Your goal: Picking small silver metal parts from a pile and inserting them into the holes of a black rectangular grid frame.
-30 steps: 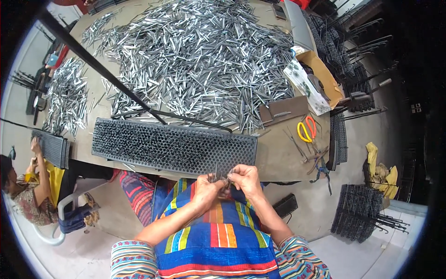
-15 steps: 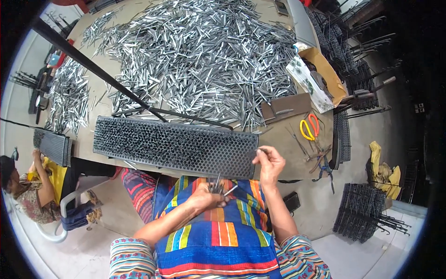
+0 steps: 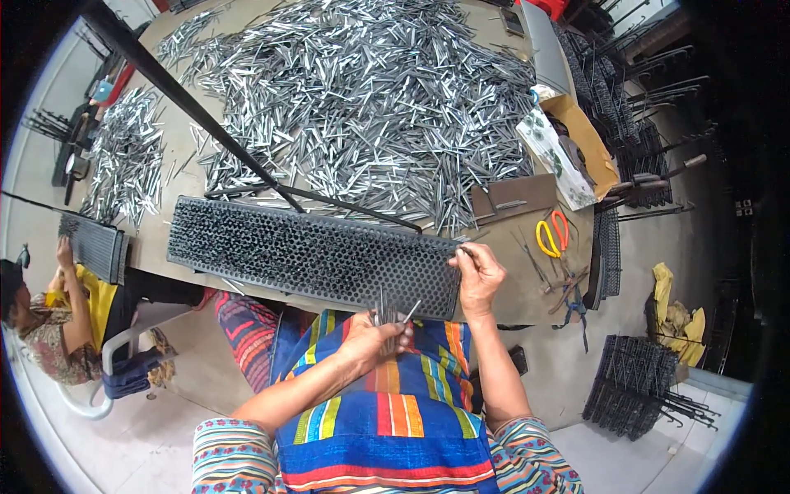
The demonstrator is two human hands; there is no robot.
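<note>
Presently, a small bundle of metal pins (image 3: 388,311) is held in the left hand (image 3: 370,339), the grip closed around their lower ends just below the near edge of the rack (image 3: 313,255); the pins stand roughly upright, fanned slightly, tips toward the rack. The right hand (image 3: 480,276) is set at the rack's right end, fingertips pressed together at the upper right corner; whether a single pin is pinched there cannot be told. The rack, a long dark perforated block packed with pins, lies on the worktop (image 3: 510,280) at the near edge, its long axis running left to right with a slight downward slope to the right. The pins are judged light, stiff and smooth, hence liable to slip from a loose bundle; hold is best taken near one end, with the other end left free. The rack is judged rigid and fairly heavy when filled, best steadied at its ends. A large pile of loose pins (image 3: 362,90) is spread across the far worktop, with a dark rod (image 3: 197,107) laid diagonally over it. Yellow and orange scissors (image 3: 551,233) lie to the right. A second person (image 3: 49,321) is seated at the left with another rack (image 3: 95,247).
</note>
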